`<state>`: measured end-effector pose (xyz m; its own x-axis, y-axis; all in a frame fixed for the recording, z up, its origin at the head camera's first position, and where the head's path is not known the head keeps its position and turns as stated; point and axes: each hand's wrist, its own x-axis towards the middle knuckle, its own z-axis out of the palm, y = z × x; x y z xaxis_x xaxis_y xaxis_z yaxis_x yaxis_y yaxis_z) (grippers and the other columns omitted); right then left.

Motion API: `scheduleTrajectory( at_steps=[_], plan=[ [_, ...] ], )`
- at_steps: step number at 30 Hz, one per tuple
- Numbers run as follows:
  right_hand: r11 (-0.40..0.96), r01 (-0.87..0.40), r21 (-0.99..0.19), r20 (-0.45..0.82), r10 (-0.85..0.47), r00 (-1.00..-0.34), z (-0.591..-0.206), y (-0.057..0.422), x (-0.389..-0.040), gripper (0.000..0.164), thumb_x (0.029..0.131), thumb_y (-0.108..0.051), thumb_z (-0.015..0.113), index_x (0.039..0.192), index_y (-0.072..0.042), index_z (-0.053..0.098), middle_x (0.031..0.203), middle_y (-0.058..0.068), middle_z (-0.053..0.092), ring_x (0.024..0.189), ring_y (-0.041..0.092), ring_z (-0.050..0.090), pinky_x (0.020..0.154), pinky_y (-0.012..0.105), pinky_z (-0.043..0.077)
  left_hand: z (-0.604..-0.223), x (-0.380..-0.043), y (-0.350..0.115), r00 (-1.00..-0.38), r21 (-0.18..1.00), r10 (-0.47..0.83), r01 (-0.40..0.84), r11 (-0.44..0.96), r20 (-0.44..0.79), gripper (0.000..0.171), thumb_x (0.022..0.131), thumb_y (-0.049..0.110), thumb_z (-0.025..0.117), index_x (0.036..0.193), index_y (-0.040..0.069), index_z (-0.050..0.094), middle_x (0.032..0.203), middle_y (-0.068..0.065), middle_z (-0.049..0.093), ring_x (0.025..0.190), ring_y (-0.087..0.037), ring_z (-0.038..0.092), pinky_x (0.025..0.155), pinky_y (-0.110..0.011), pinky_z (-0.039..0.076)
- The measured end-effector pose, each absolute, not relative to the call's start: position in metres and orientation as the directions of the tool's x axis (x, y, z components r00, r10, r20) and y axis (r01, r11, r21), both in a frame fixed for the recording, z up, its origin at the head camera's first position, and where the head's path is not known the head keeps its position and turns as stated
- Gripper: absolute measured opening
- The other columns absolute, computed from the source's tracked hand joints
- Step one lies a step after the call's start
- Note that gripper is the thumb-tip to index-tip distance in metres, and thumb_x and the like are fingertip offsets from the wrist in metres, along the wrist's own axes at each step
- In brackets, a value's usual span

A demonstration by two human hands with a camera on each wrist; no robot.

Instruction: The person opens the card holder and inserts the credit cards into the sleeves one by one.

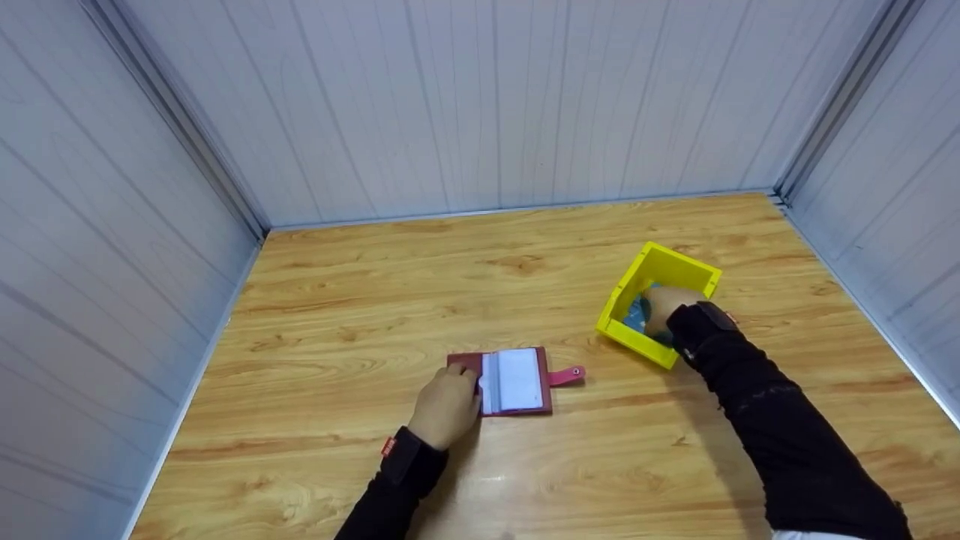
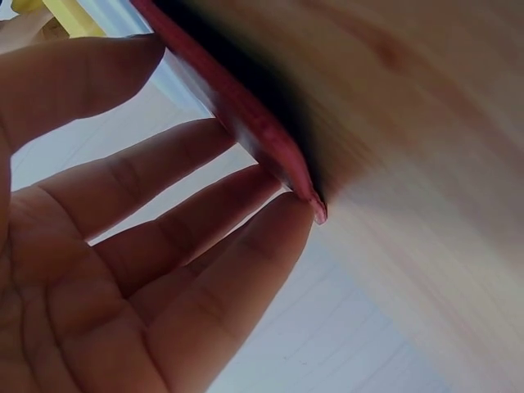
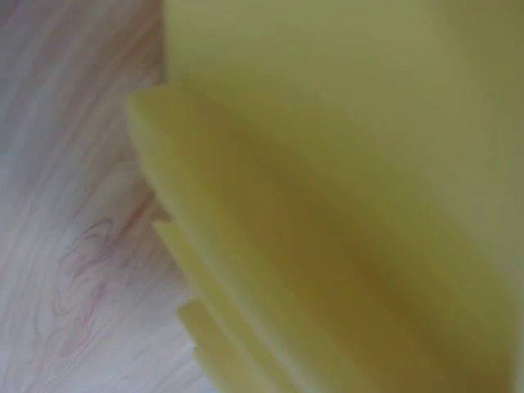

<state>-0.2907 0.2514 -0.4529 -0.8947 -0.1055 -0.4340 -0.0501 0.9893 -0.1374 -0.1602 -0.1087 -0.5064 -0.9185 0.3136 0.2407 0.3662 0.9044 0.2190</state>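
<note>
A red card holder [image 1: 519,381] lies spread out on the wooden table, its whitish clear sleeves showing and a pink snap strap [image 1: 567,376] pointing right. My left hand [image 1: 448,405] rests on its left cover. Close up in the left wrist view, thumb and fairly straight fingertips press on the cover's face near the red edge [image 2: 266,131]. My right hand [image 1: 670,306] reaches down into a yellow bin [image 1: 639,343], beside blue card-like pieces [image 1: 636,313]. Its fingers are hidden in the head view, and the right wrist view shows only the blurred bin wall [image 3: 246,237]; I cannot tell what they hold.
The bin stands right of and beyond the card holder, with its walls raised around my right hand. White panel walls [image 1: 480,105] enclose the wooden table [image 1: 360,300] at the back and both sides.
</note>
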Motion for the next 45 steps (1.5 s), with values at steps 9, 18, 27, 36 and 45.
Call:
scheduleTrajectory(
  at_steps=[9, 18, 27, 36, 45],
  plan=[
    [0.988, -0.113, -0.102, -0.381, -0.144, -0.913, -0.458, 0.254, -0.29, 0.025, 0.081, -0.016, 0.067, 0.103, -0.005, 0.063, 0.088, 0.007, 0.06, 0.081, 0.024, 0.051, 0.07, 0.038, 0.045, -0.507, -0.159, -0.109, -0.914, 0.2, 0.318, 0.371, 0.907, 0.252, 0.018, 0.083, 0.014, 0.072, 0.092, -0.002, 0.069, 0.093, -0.016, 0.067, 0.081, -0.031, 0.065, 0.07, -0.043, 0.057],
    [0.991, -0.086, -0.106, -0.407, -0.122, -0.905, -0.46, 0.254, -0.292, 0.039, 0.084, -0.022, 0.069, 0.118, -0.004, 0.06, 0.105, 0.014, 0.06, 0.093, 0.028, 0.052, 0.081, 0.046, 0.047, -0.506, -0.159, -0.109, -0.916, 0.221, 0.318, 0.372, 0.902, 0.243, 0.017, 0.084, 0.012, 0.071, 0.092, -0.002, 0.069, 0.094, -0.017, 0.067, 0.082, -0.032, 0.064, 0.07, -0.044, 0.056],
    [0.98, -0.039, -0.195, -0.383, -0.113, -0.917, -0.453, 0.256, -0.294, 0.037, 0.077, -0.014, 0.076, 0.108, -0.003, 0.059, 0.108, 0.019, 0.043, 0.085, 0.03, 0.05, 0.065, 0.033, 0.045, -0.506, -0.159, -0.109, -0.916, 0.22, 0.32, 0.373, 0.901, 0.244, 0.017, 0.085, 0.013, 0.071, 0.091, -0.002, 0.069, 0.093, -0.016, 0.067, 0.08, -0.031, 0.064, 0.071, -0.043, 0.056],
    [0.968, -0.124, -0.22, -0.299, -0.187, -0.936, -0.438, 0.256, -0.288, 0.02, 0.081, -0.004, 0.069, 0.101, 0.0, 0.064, 0.097, 0.017, 0.059, 0.079, 0.026, 0.052, 0.066, 0.032, 0.043, -0.505, -0.158, -0.11, -0.913, 0.216, 0.318, 0.375, 0.902, 0.257, 0.016, 0.085, 0.014, 0.071, 0.09, -0.002, 0.069, 0.091, -0.016, 0.066, 0.08, -0.032, 0.064, 0.069, -0.043, 0.057],
    [0.932, -0.173, -0.318, -0.257, -0.26, -0.931, -0.421, 0.264, -0.284, 0.008, 0.089, -0.006, 0.063, 0.094, -0.003, 0.068, 0.087, 0.012, 0.065, 0.068, 0.02, 0.051, 0.061, 0.029, 0.039, -0.506, -0.158, -0.109, -0.907, 0.203, 0.323, 0.382, 0.902, 0.27, 0.016, 0.084, 0.013, 0.071, 0.089, -0.002, 0.068, 0.09, -0.016, 0.066, 0.078, -0.032, 0.064, 0.068, -0.043, 0.056]
  ],
)
